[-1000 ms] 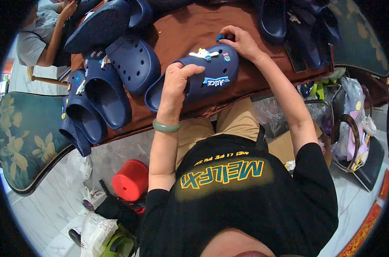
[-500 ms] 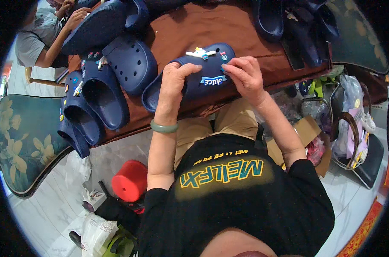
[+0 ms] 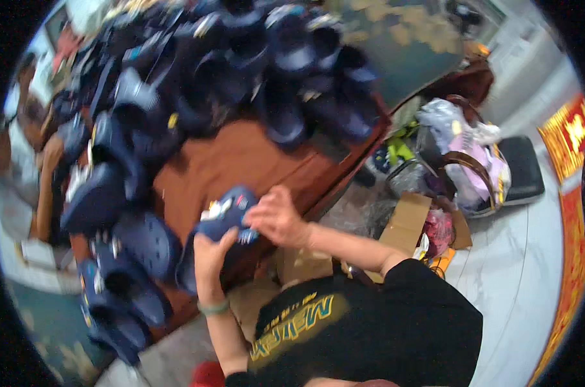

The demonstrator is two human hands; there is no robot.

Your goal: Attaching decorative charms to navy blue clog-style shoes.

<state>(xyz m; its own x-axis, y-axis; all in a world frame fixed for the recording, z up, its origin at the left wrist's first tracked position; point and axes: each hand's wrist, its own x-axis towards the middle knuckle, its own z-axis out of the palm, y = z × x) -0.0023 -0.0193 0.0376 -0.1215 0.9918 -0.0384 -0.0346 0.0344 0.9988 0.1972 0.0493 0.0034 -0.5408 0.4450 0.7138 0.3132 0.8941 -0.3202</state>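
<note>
A dark blue clog (image 3: 215, 228) lies at the near edge of the brown-covered table, in front of me. My left hand (image 3: 210, 261) is closed on its near side, thumb on top, a pale green bangle on the wrist. White and coloured charms (image 3: 219, 208) sit on the clog's upper. At its toe end my right hand (image 3: 279, 218) has its fingers bent together against the upper, beside a blue-and-white charm (image 3: 246, 237). Motion blur hides whether anything small is between those fingertips.
Many dark blue clogs (image 3: 241, 77) crowd the table's far side, with more clogs (image 3: 128, 284) at the left. Another person's arm (image 3: 46, 187) is at the far left. An open cardboard box (image 3: 405, 222) and a bag of goods (image 3: 466, 155) stand to the right.
The view has swung to the right and tipped up, so more clogs on the far side show. The left hand stays on the clog; the right stays at its toe end.
</note>
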